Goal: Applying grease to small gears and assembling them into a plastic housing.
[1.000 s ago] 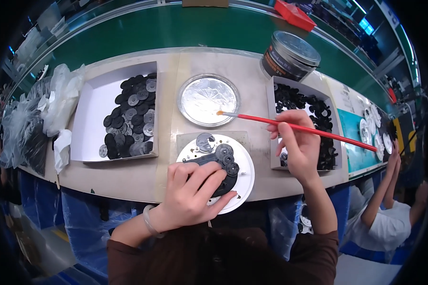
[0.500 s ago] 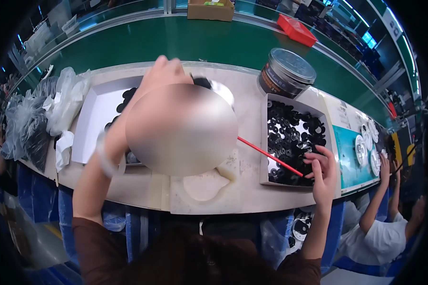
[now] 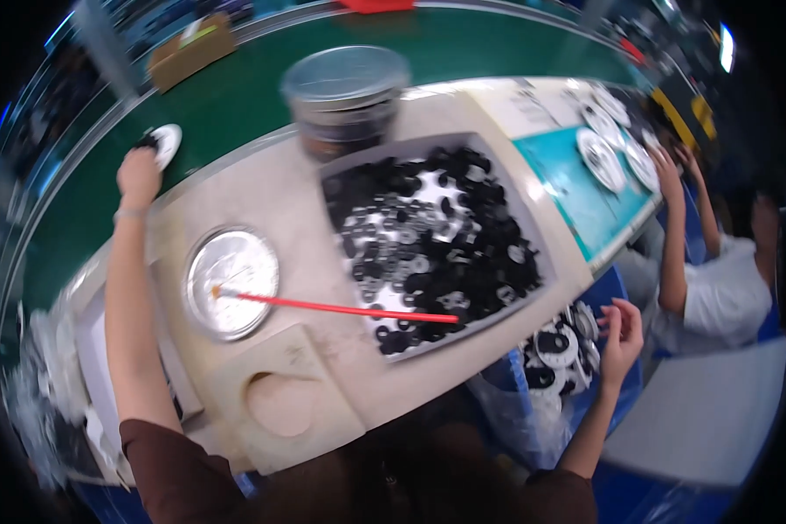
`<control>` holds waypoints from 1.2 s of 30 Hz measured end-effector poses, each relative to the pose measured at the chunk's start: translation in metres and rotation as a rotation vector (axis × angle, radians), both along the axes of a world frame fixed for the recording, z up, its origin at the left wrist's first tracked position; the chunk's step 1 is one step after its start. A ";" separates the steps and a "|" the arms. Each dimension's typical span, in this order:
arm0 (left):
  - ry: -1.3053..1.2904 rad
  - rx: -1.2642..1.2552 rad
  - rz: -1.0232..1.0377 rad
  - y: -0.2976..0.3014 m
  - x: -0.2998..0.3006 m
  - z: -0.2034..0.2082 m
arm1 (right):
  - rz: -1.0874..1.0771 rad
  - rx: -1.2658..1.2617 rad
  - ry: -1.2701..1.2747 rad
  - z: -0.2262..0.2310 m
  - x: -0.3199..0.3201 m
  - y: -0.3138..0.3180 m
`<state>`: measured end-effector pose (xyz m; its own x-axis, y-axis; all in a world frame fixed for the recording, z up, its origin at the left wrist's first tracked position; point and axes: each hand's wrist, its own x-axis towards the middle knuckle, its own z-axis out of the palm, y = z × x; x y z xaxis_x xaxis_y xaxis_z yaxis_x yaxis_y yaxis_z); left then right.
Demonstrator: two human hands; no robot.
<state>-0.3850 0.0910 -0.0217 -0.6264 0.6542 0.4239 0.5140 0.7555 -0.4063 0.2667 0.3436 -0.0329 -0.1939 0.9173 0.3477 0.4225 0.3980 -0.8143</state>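
Note:
My left hand [image 3: 140, 177] is stretched out over the green surface at the far left. Its fingers close on a white disc [image 3: 169, 146] with a black part on it. At the right, my right hand [image 3: 621, 337] has its fingers apart and holds nothing. It hovers beside a blue bin [image 3: 624, 293] of white discs [image 3: 557, 345] with black parts. Between my arms, a thin red stick [image 3: 349, 309] lies with one end in a round silvery dish [image 3: 251, 262] and the other over a grey tray [image 3: 541, 293] of small black rings and pieces.
Behind the tray stands a round lidded tub [image 3: 345, 96]. A pale block [image 3: 332, 397] with a round cutout lies near the front edge. A white box [image 3: 96, 341] and plastic bags [image 3: 44, 384] sit left. A co-worker's hands [image 3: 668, 179] work at a teal mat [image 3: 555, 179] with white discs.
The view has swung to the right. My left hand has reached out to the far green surface with the disc. My right hand has left the tray of black pieces and moved over to the bin.

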 end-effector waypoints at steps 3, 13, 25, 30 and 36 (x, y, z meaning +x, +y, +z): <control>-0.245 -0.034 0.048 -0.013 -0.033 0.006 | -0.145 -0.003 -0.191 -0.042 0.039 0.019; -0.587 0.390 -0.343 -0.050 0.125 0.070 | -0.370 -0.661 -0.359 -0.261 0.128 0.126; -0.808 0.612 -0.224 -0.202 0.302 0.034 | -0.875 -0.825 -0.294 -0.305 0.150 0.107; -0.797 0.696 -0.130 -0.133 0.348 0.052 | -0.648 -0.772 -0.347 -0.345 0.160 0.114; -0.728 0.532 -0.347 -0.134 0.363 0.054 | -0.121 -0.428 -0.682 -0.237 0.111 0.126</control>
<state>-0.0224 -0.0427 0.0327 -0.6612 0.6864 0.3028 0.7338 0.5076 0.4516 0.3772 0.4694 -0.2703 -0.1275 0.9721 -0.1970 0.9005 0.0302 -0.4338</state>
